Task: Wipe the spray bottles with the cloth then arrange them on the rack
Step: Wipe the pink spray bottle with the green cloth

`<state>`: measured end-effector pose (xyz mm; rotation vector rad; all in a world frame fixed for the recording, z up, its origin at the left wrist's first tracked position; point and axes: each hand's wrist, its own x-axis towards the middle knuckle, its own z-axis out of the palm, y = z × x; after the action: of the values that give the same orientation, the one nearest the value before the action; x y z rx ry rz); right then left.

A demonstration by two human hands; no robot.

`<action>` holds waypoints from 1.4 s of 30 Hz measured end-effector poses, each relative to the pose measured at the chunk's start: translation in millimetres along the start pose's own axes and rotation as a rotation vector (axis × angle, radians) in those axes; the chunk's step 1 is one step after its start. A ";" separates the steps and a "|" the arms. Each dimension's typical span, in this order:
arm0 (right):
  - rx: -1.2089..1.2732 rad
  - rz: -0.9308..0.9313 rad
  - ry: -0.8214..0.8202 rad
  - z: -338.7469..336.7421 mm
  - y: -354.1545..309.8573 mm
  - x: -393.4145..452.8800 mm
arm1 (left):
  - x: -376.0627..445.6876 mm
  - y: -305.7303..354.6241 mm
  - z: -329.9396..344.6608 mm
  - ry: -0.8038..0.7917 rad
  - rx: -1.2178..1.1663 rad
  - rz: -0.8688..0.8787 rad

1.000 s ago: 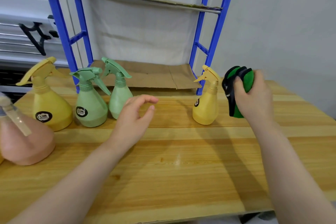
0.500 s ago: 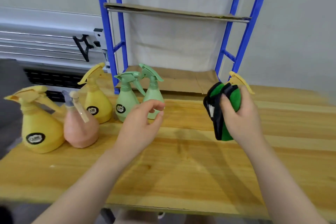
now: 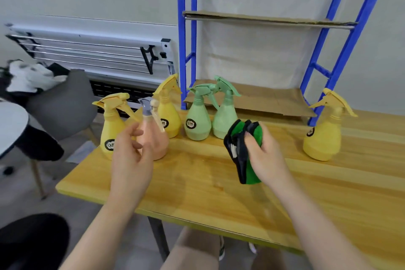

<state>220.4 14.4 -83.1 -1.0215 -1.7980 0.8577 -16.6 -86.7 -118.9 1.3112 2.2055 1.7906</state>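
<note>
Several spray bottles stand on the wooden table. At the left are a yellow bottle, a pink bottle with a grey nozzle, and another yellow bottle. Two pale green bottles stand by the blue rack. A third yellow bottle stands alone at the right. My right hand grips a folded green and black cloth. My left hand hovers with loose fingers just in front of the pink bottle, holding nothing.
The rack has a cardboard-lined lower shelf and an upper shelf, both bare. A grey chair with clothes and a white round table stand to the left. A folded metal drying rack leans on the wall.
The view has swung left, bringing the left end of the table into sight. My left hand has moved left toward the pink bottle. My right hand with the cloth has left the right-hand yellow bottle.
</note>
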 end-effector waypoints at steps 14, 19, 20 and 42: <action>-0.020 0.086 -0.046 0.9 15.5 -16.1 | 20.2 -4.6 15.3 0.000 0.036 -0.019; -0.027 0.090 -0.056 -0.7 15.2 -14.8 | 27.8 -5.3 21.5 0.030 0.079 -0.001; -0.029 0.091 -0.059 -0.5 15.3 -14.4 | 30.5 -4.4 23.1 0.035 0.088 -0.016; 0.023 0.220 -0.088 -32.0 31.3 -3.8 | 15.9 15.3 18.8 0.033 -0.118 -0.097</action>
<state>259.8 28.8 -99.0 -1.1987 -1.7662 1.0688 -8.9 -62.2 -105.4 1.1405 2.1035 1.8875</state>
